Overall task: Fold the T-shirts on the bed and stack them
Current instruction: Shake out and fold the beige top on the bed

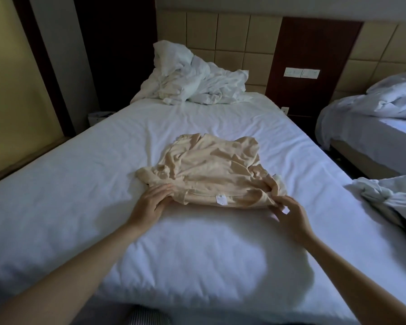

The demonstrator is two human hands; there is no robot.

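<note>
Two grips, left hand [151, 202] and right hand [289, 213], tight on near edge of beige T-shirt [211, 165]

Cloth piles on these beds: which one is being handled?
The crumpled beige T-shirt mid-bed: left hand and right hand hold its near edge. The others are white bedding, untouched.

A beige T-shirt [211, 167] with a white label [221, 199] lies on a white bed sheet [80, 184].
</note>
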